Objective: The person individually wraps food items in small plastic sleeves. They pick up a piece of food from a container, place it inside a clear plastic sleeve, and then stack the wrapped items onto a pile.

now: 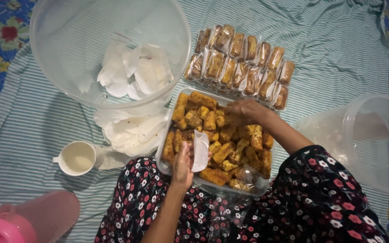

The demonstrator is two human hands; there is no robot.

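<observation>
A lap in dark floral fabric [320, 198] fills the bottom of the view, with both forearms reaching out over it. The left hand [183, 164] is curled around a small empty clear plastic sleeve [200, 150], pinching it upright at the near edge of a clear rectangular container [164, 155] full of golden-brown fried snack pieces [223, 137]. The right hand [244, 111] lies palm down on the pieces at the far side of that container, fingers closed on one of them; which piece exactly cannot be told. Just beyond the container lie rows of already bagged snack pieces [241, 67] on the striped cloth [334, 45]. To the left stand a large clear tub [50, 49] holding loose empty sleeves [133, 72], a white mug [75, 157] and a pink jug [10, 225]. A clear lid [374, 139] lies to the right
</observation>
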